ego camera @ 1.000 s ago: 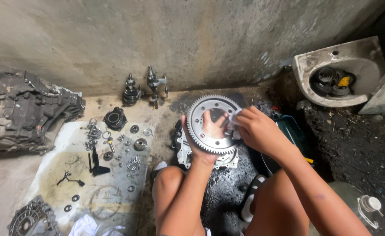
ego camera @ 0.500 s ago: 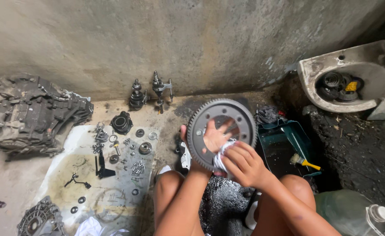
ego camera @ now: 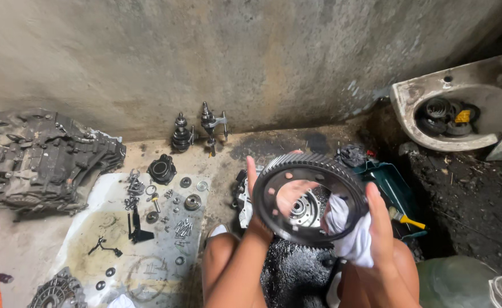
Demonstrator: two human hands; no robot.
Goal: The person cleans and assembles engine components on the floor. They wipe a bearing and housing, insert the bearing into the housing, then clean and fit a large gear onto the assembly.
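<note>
The left hand (ego camera: pixel 259 197) grips the large ring gear (ego camera: pixel 309 198) from behind its left rim, fingers wrapped so that one fingertip shows above the toothed edge and more skin shows through the open centre. The right hand (ego camera: pixel 379 219) is closed on a white rag (ego camera: pixel 348 231), pressing it against the gear's right rim, partly inside the ring. The gear is held up in the air above the person's knees, tilted so its flat face is turned toward the camera. It is a dark, greasy metal ring with fine teeth all around the outer edge, a wide flat band pierced by a circle of small bolt holes, and a big round opening in the middle.

Seen through that opening, a metal housing with a bearing (ego camera: pixel 300 210) lies on the floor below. Just right of the hands sits a green tray (ego camera: pixel 389 185) with a yellow-handled brush (ego camera: pixel 406 219) by it. Toward the left, a pale sheet (ego camera: pixel 100 228) on the floor carries small washers, bolts and rings. Two gear shafts (ego camera: pixel 197 131) stand against the concrete wall, a gearbox casing (ego camera: pixel 40 157) lies at the far left, and a broken white basin (ego camera: pixel 453 108) with parts in it rests at the upper right.
</note>
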